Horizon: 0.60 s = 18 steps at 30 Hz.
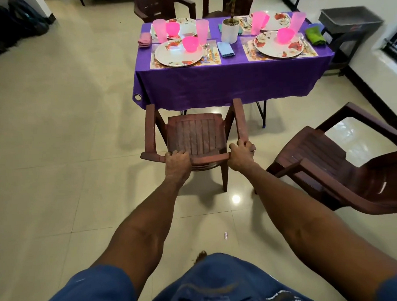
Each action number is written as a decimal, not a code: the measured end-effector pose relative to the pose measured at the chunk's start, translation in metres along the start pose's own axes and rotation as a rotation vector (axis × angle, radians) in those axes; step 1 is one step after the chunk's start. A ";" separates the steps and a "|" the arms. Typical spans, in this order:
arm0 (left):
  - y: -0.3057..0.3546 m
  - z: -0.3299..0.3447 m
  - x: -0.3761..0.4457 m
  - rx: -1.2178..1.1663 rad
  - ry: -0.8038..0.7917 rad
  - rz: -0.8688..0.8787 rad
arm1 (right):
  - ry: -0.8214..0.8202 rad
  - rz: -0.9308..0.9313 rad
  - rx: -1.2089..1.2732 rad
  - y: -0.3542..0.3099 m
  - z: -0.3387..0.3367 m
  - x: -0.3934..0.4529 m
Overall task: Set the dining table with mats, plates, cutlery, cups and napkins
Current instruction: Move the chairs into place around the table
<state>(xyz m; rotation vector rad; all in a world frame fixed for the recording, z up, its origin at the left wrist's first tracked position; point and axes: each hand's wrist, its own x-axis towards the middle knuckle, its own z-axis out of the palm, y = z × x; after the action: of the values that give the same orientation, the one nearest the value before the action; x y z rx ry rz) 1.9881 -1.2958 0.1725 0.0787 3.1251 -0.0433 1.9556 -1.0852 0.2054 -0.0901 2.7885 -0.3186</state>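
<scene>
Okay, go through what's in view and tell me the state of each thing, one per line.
Left hand: grips the chair's top rail.
Right hand: grips the rail's corner by the armrest.
Chair: upright, facing the table, not yet tucked under.
Second chair: tilted, off to the right.
Plates: on mats, pink bowls on them.
Tumblers: upright.
Blue napkin: folded, flat.
Tablecloth: draped over the near edge.

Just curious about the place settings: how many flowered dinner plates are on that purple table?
4 round floral plates: near left, near right, far left, far right. Pink cups partly cover the far two.
</scene>
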 end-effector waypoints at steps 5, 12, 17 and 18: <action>0.002 0.004 -0.004 -0.117 0.003 -0.007 | 0.069 0.005 0.035 0.006 0.023 -0.005; 0.038 0.015 -0.025 -0.277 0.259 0.102 | 0.270 -0.153 -0.001 0.027 0.039 -0.029; 0.114 0.025 -0.032 -0.331 0.380 0.081 | 0.398 -0.244 0.016 0.083 0.038 -0.039; 0.135 0.029 -0.032 -0.332 0.388 0.079 | 0.406 -0.257 0.025 0.101 0.035 -0.041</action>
<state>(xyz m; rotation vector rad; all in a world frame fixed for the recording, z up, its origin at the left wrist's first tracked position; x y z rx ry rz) 2.0270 -1.1634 0.1406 0.2310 3.4510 0.5558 2.0037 -0.9907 0.1628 -0.4243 3.1766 -0.4819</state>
